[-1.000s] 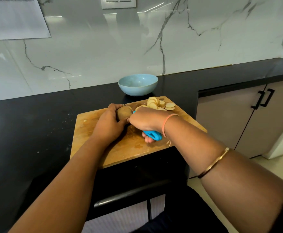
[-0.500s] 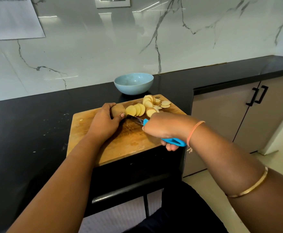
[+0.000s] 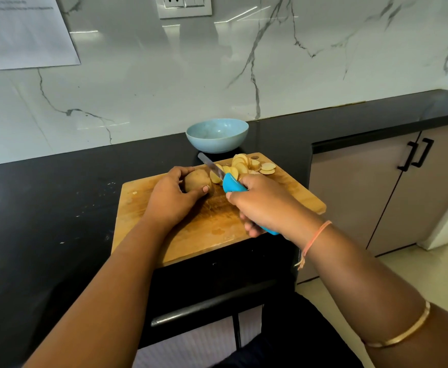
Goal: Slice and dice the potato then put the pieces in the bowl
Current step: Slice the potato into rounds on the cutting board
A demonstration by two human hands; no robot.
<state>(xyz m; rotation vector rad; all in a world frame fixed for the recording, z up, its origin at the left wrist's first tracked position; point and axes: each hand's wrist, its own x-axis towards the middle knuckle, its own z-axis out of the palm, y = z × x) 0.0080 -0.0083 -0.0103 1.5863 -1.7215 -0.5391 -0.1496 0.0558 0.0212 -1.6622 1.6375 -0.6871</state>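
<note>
Knife point(image 3: 212, 167) now raised over wooden board point(image 3: 180, 243) on black counter point(image 3: 45, 208).

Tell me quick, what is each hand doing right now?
Left hand: closed on the brown unpeeled potato, steadying it on the wooden cutting board.
Right hand: closed on the blue-handled knife.

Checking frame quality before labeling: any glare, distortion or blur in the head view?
Head view: bright streaks of glare on the glossy marble wall; wide-angle bending shows along the black counter edge; knife blade slightly soft, while potato, slices and bowl are sharp and evenly lit.
</note>
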